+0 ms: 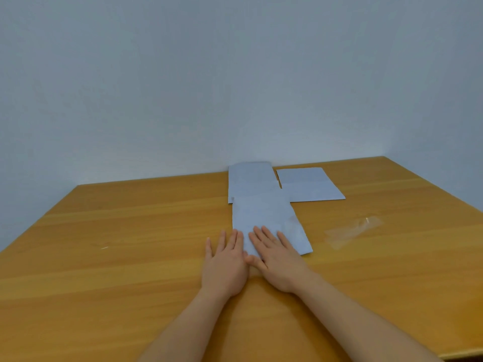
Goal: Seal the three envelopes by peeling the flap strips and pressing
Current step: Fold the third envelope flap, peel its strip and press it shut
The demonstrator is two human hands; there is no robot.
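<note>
Three pale envelopes lie on the wooden table [130,231]. The nearest envelope [264,218] sits just ahead of the person, its long side running near to far. A second envelope [248,178] lies at the far end of it, partly overlapped by it, and a third envelope [308,186] rests just right of that one, close to the wall. A clear peeled strip [350,231] lies loose on the table, off to the right and apart from the envelopes.

Both hands are spread flat, palms down, fingers extended and gripping nothing. The left hand [226,265] rests mostly on bare table, its inner fingers just over the near left edge of the nearest envelope. The right hand [277,259] lies on that envelope's near end. This looks like pressing a flap down.

The envelopes should be very light, thin and flexible, and likely to slide on the smooth wood unless one hand pins them. They crease easily, so flat, even pressure along the flap suits them best. A liner strip would be slippery and flimsy; it is best picked up at a corner with fingertips while the other hand holds the envelope body still.
</note>
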